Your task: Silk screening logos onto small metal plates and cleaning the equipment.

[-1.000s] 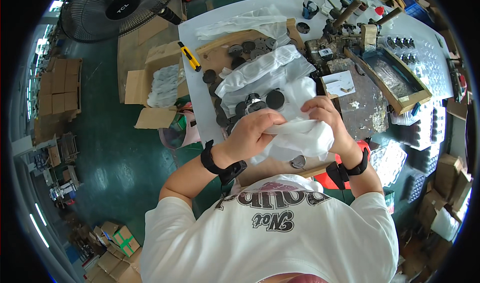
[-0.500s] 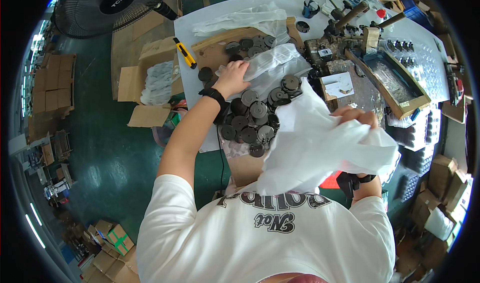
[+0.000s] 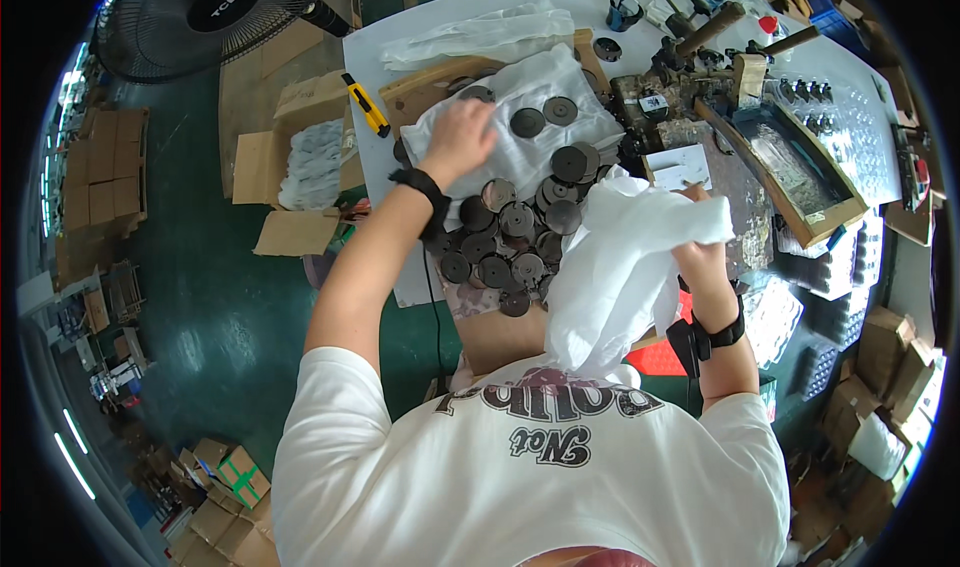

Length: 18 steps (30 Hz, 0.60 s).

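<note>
My left hand (image 3: 462,139) is over a white crinkled sheet (image 3: 540,82) at the upper middle, its fingers blurred beside a dark disc; whether they grip anything is unclear. Two more dark discs (image 3: 528,123) lie on that sheet. Below it is a heap of several dark round discs (image 3: 516,222) on the wooden work board (image 3: 485,332). On the right, my right hand (image 3: 700,252) grips a bunched white wrap (image 3: 610,287), which hangs toward my shirt and partly hides my fingers.
A yellow cutter (image 3: 366,105) lies left on the white table (image 3: 388,277). An open carton (image 3: 292,227) and a fan (image 3: 220,7) are at left. A stained fixture (image 3: 745,222), wooden tray (image 3: 830,222), clear plastic trays (image 3: 860,117) and a red object (image 3: 655,359) are at right.
My hands parted from the shared wrap; my left moved up to the upper sheet, now spread flatter with discs on it. My right took the wrap rightward, uncovering the disc heap.
</note>
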Available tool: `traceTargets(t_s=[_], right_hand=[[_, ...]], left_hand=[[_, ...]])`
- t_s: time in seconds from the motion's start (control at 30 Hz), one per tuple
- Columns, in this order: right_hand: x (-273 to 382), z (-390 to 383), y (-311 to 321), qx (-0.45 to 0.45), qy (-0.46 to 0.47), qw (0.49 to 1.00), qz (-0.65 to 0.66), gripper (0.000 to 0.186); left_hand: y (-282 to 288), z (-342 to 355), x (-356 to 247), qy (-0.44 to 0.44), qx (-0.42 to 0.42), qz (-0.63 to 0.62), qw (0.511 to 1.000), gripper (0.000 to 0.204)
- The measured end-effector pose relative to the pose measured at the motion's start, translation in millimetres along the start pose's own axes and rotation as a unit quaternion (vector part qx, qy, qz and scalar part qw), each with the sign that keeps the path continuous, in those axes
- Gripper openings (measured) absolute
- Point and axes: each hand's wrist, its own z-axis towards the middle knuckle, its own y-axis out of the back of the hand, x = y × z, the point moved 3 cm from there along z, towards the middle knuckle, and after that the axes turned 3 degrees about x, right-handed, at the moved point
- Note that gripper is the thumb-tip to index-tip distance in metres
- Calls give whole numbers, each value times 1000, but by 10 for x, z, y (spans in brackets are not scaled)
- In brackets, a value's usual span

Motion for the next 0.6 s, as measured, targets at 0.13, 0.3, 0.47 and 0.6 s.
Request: traceTargets(t_s=[0.13, 0.3, 0.47, 0.6], right_hand=[[-101, 77, -112, 25, -57, 997, 44, 22], [-252, 166, -220, 43, -130, 989, 47, 30], [-328, 357, -283, 87, -149, 985, 16, 37], [-395, 626, -534, 72, -49, 991, -102, 44]], left_hand=[[-173, -192, -430, 11, 26, -4, 1000, 40], [-334, -241, -378, 23, 31, -31, 999, 26], [-132, -202, -512, 42, 10, -29, 999, 13], [266, -169, -679, 13, -72, -31, 997, 10]])
